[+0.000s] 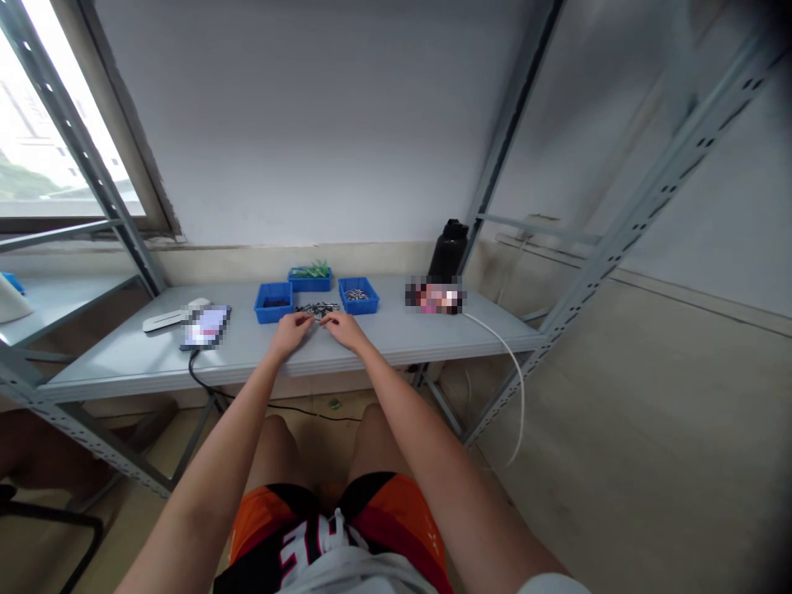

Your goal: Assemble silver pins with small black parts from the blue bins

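Observation:
Both hands are close together over the grey shelf top, just in front of a loose pile of small black and silver pieces (318,308). My left hand (293,332) has its fingertips pinched together; what they hold is too small to make out. Facing it, my right hand (344,328) is also closed in a pinch, its fingertips near the left ones, with any piece in them too small to name. Beyond my left hand stands a blue bin (273,314) with dark contents. A second blue bin (366,308), behind my right hand, contains small silvery pieces.
Another blue bin (310,285) with green items is at the back. A phone (206,327) with a black cable and a white object (164,320) lie left. To the right are a black bottle (449,252) and a blurred-out item with a white cable (504,345). Metal uprights frame the shelf (396,341).

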The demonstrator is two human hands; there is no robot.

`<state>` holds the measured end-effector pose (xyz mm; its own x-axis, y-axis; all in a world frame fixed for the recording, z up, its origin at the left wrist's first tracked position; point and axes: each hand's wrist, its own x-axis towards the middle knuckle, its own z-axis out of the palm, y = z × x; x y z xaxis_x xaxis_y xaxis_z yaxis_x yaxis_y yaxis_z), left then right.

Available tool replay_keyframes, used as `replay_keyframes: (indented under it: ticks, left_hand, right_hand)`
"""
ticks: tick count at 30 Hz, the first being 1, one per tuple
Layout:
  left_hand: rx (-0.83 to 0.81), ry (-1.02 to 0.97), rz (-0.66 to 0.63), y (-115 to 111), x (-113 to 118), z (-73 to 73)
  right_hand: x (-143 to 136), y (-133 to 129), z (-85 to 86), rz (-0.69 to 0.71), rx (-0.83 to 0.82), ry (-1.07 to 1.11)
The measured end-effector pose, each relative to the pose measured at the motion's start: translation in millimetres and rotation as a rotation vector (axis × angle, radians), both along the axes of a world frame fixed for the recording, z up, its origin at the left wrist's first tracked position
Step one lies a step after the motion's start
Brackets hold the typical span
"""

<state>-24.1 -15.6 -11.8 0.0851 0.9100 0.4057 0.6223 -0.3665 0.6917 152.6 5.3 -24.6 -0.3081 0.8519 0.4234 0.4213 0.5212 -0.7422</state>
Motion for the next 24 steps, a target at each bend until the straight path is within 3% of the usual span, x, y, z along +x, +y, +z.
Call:
replay_keyframes:
  ticks: [24]
  left_hand:
    - [-0.018,-0.016,-0.002,-0.6,0.7,0.2]
  right_hand:
    - [0.2,-4.2,3.4,-0.012,-0.001,-0.019]
